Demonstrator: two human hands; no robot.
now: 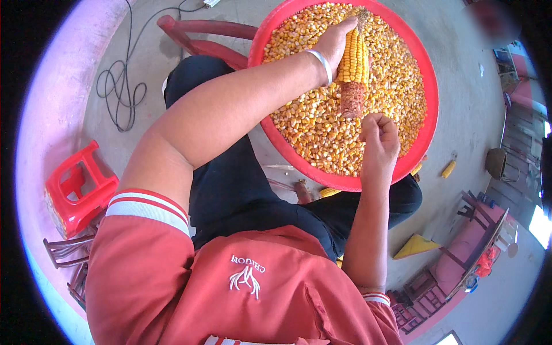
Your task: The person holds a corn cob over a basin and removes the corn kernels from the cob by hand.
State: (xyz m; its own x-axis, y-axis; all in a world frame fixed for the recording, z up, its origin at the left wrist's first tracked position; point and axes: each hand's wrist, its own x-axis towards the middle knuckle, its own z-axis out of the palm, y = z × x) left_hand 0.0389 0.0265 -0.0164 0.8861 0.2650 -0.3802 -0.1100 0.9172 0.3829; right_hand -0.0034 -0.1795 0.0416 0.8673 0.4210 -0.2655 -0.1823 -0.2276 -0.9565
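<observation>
My left hand, with a pale bracelet at the wrist, grips an ear of corn over a red plastic basin. Yellow kernels cover most of the ear. Its end nearer me is bare reddish cob, and some dry husk or silk shows at the far tip. Just below the bare end, my right hand is curled into a loose fist, apart from the cob. Whether any kernels are inside that fist is hidden. Loose corn kernels fill the basin beneath both hands.
Beside the basin is a reddish chair frame. A black cable lies coiled on the concrete floor. To the left is a red plastic stool. Rightward are a corn ear, a dark basket and a yellow triangular object.
</observation>
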